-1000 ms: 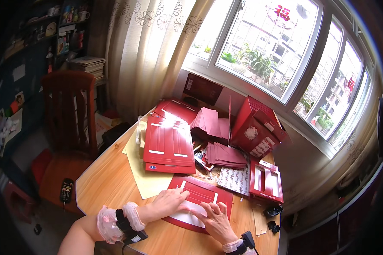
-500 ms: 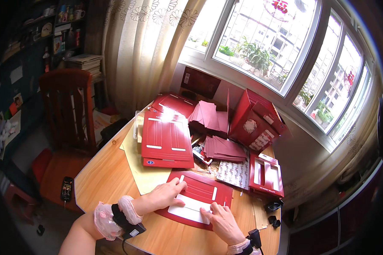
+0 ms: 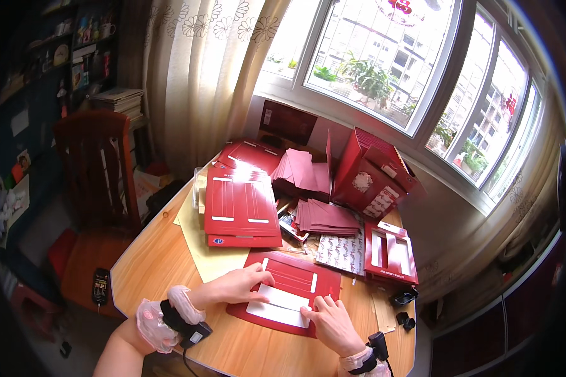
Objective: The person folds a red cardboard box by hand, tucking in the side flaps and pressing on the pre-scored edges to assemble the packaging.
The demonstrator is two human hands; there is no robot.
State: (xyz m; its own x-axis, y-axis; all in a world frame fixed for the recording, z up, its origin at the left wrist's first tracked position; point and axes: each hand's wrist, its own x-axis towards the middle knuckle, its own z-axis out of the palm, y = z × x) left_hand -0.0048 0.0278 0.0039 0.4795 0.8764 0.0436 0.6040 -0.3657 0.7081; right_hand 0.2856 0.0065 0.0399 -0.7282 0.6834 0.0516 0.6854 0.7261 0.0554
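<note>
A flat red card sheet (image 3: pixel 326 283) with white bands lies at the table's near edge, under both my hands. Across its near half runs a white strip (image 3: pixel 284 298), parted by a fine line from a second white band (image 3: pixel 277 314) just below. My left hand (image 3: pixel 238 284) has its thumb and curled fingers at the strip's left end. At the right end, my right hand (image 3: pixel 334 323) pinches the strip between thumb and bent fingers. The undersides of both grips are hidden. Each wrist wears a frilly pink cuff and a black strap with a small device.
Left of centre, a stack of red card sheets (image 3: pixel 242 204) rests on yellow paper (image 3: pixel 198 251). Dark pink envelopes (image 3: pixel 327 217) lie behind my hands. A red box (image 3: pixel 371 176) stands by the window, and a red window-cut carton (image 3: pixel 391 251) lies at the right.
The near white area now shows as two bands, its upper strip tilted up a little. Both hands stay almost in place at its ends. The whole view has shifted slightly.
</note>
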